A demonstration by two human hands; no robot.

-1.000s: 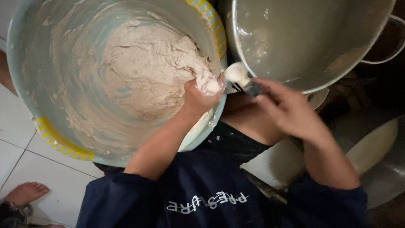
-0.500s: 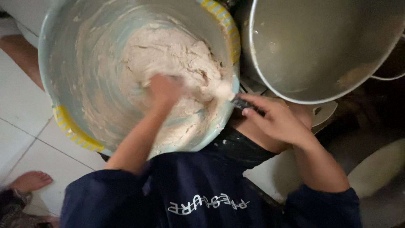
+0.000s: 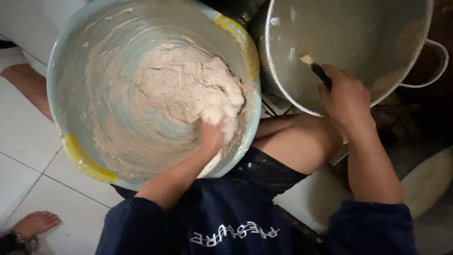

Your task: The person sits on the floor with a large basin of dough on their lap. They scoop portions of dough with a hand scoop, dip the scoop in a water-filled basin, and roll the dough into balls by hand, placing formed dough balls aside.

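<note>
Since the earlier frame, your right hand (image 3: pixel 347 97) has carried the spoon (image 3: pixel 317 68) away from the basin and over into the metal pot (image 3: pixel 415 28) on the right, and your left hand (image 3: pixel 212 134) has slid back to the near edge of the dough.

In the head view — the only one — your left hand is buried in the dough (image 3: pixel 184 89), fingers sunk out of sight, so I cannot tell whether it is clenched or loose. Your right hand is closed round the dark handle of the spoon, whose pale, batter-coated tip rests against the pot's inner wall.

The dough sits as one rough, sticky mass toward the far right of the light-blue basin (image 3: pixel 71 94), with smears all over the walls. As I judge it, mixing is well along — no loose flour shows — but the lump looks shaggy and unkneaded, and the wall smears remain ungathered. The pot holds only thin traces.

A bare foot (image 3: pixel 35 222) rests on the white tiled floor (image 3: pixel 28 141) at near left.
</note>
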